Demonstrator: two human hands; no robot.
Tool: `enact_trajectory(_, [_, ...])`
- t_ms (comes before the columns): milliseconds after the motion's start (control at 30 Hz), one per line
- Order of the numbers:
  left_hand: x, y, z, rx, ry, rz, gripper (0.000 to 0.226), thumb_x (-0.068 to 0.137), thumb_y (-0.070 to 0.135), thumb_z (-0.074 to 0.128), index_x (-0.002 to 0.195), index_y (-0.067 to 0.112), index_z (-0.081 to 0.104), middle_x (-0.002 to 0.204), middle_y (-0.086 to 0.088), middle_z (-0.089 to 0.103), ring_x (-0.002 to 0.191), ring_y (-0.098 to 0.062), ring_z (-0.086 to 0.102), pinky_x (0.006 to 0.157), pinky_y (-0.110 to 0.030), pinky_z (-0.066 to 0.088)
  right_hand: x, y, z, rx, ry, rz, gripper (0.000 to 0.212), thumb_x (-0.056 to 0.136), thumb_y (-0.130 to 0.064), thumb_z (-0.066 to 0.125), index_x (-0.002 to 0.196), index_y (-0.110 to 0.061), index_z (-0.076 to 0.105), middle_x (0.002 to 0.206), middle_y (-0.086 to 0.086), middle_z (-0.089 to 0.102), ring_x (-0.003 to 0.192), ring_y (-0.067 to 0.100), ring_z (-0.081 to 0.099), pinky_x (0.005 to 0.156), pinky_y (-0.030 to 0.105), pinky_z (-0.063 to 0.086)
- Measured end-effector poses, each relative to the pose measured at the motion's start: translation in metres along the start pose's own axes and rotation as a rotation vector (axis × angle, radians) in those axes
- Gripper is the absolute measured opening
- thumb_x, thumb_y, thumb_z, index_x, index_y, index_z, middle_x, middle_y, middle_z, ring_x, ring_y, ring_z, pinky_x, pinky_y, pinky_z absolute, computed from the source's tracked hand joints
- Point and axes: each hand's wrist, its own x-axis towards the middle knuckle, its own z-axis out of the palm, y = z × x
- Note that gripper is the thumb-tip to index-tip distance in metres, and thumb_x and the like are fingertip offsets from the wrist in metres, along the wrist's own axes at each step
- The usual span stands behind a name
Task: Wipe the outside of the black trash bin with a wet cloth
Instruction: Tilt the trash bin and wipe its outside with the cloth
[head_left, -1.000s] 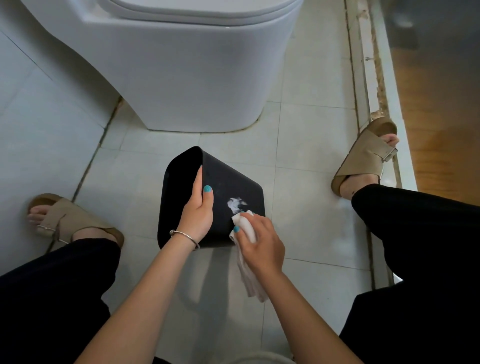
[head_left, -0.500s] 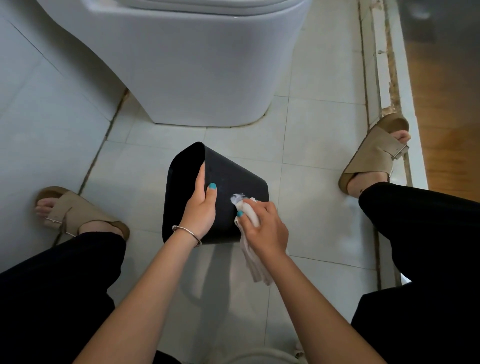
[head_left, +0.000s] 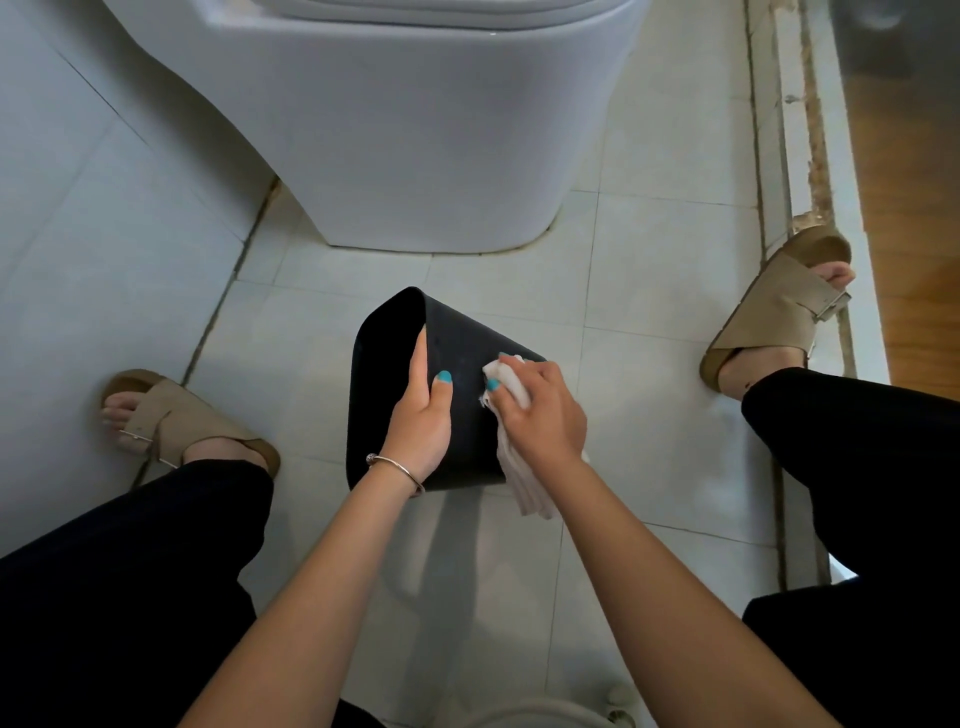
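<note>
The black trash bin (head_left: 467, 338) is tipped on its side over the floor tiles, its open mouth facing left. My left hand (head_left: 421, 415) grips the rim, fingers inside the mouth and thumb on the outer wall. My right hand (head_left: 540, 410) holds a white cloth (head_left: 506, 376) bunched against the bin's upper outer wall. The cloth's loose end hangs down below my right wrist. The bin's right side is hidden behind my right hand.
A white toilet base (head_left: 415, 130) stands just beyond the bin. My feet in tan sandals sit at the left (head_left: 182, 415) and right (head_left: 774, 312). A raised door sill (head_left: 800, 156) runs along the right, with wood flooring past it. Black trouser legs fill both lower corners.
My right hand has slid the cloth up and to the right along the bin's outer wall. The left hand keeps its grip on the rim.
</note>
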Motion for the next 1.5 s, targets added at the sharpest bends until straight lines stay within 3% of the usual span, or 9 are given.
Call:
enact_trajectory(133, [-0.004,0.000,0.000,-0.038,0.017,-0.003,0.055,0.104,0.023,0.033,0.151,0.037,0.010,0.129,0.025,0.035,0.112,0.003,0.038,0.091,-0.013,0.026,0.012,-0.002,-0.002,0.049,-0.047,0.000,0.039,0.093,-0.045,0.056,0.132,-0.047,0.053,0.126,-0.014,0.052,0.107,0.007,0.055,0.082,0.023,0.038])
enact_trajectory(267, [-0.003,-0.002,-0.003,-0.022,0.019,0.001,0.055,0.104,0.023,0.032,0.152,0.036,0.010,0.139,0.021,0.034,0.114,0.003,0.036,0.090,-0.010,0.024,0.018,0.004,-0.015,0.541,-0.045,0.112,0.042,0.092,-0.033,0.062,0.134,-0.038,0.057,0.131,-0.015,0.059,0.117,0.004,0.056,0.102,0.026,0.045])
enact_trajectory(400, [0.000,-0.003,-0.005,-0.016,0.012,0.025,0.055,0.104,0.022,0.032,0.153,0.035,0.010,0.155,0.013,0.026,0.131,-0.003,0.033,0.098,-0.014,0.021,0.018,0.012,-0.036,0.768,0.077,0.261,0.035,0.095,-0.028,0.060,0.129,-0.029,0.055,0.118,-0.009,0.060,0.105,0.012,0.060,0.086,0.025,0.051])
enact_trajectory(700, [0.000,-0.003,-0.002,-0.031,0.001,0.036,0.054,0.104,0.024,0.033,0.152,0.036,0.012,0.154,0.014,0.028,0.136,-0.008,0.034,0.102,-0.017,0.023,0.020,0.012,-0.022,0.696,0.014,0.269,0.022,0.093,-0.032,0.060,0.113,-0.027,0.068,0.106,-0.006,0.068,0.100,0.015,0.063,0.081,0.025,0.049])
enact_trajectory(833, [0.003,-0.004,-0.004,-0.025,-0.011,0.038,0.055,0.103,0.024,0.033,0.152,0.037,0.012,0.153,0.015,0.030,0.135,-0.008,0.035,0.105,-0.020,0.024,0.013,0.006,-0.011,0.284,0.013,0.348,0.040,0.086,-0.060,0.054,0.126,-0.053,0.054,0.136,-0.004,0.043,0.123,0.024,0.042,0.108,0.038,0.035])
enact_trajectory(933, [0.004,-0.003,-0.003,-0.022,-0.015,0.038,0.055,0.103,0.024,0.033,0.152,0.036,0.012,0.153,0.014,0.030,0.134,-0.008,0.036,0.105,-0.021,0.026,-0.001,0.002,-0.006,0.151,-0.033,0.182,0.068,0.074,-0.064,0.068,0.135,-0.055,0.039,0.139,-0.012,0.026,0.126,0.015,0.025,0.107,0.036,0.026])
enact_trajectory(1167, [-0.001,0.005,0.001,-0.029,-0.039,0.036,0.055,0.104,0.025,0.033,0.152,0.037,0.011,0.147,0.022,0.030,0.120,0.006,0.033,0.098,-0.015,0.023,-0.005,0.022,-0.001,0.101,0.061,-0.031,0.072,0.092,-0.039,0.058,0.150,-0.048,0.017,0.141,-0.005,0.038,0.121,0.023,0.045,0.100,0.044,0.041])
enact_trajectory(1300, [-0.004,0.008,0.003,0.002,-0.037,0.027,0.055,0.104,0.026,0.032,0.152,0.037,0.010,0.128,0.023,0.036,0.109,0.003,0.038,0.092,-0.015,0.026,-0.002,0.029,-0.002,-0.129,0.024,-0.173,0.060,0.096,-0.037,0.052,0.148,-0.049,0.025,0.144,-0.001,0.034,0.113,0.024,0.049,0.088,0.039,0.050])
enact_trajectory(1500, [-0.004,0.011,0.003,0.079,-0.054,0.031,0.058,0.103,0.026,0.035,0.152,0.037,0.006,0.112,-0.001,0.050,0.076,0.006,0.043,0.069,-0.017,0.035,0.014,0.029,-0.006,0.027,-0.011,-0.096,0.050,0.097,-0.037,0.049,0.143,-0.048,0.034,0.139,-0.004,0.040,0.111,0.020,0.055,0.085,0.027,0.044])
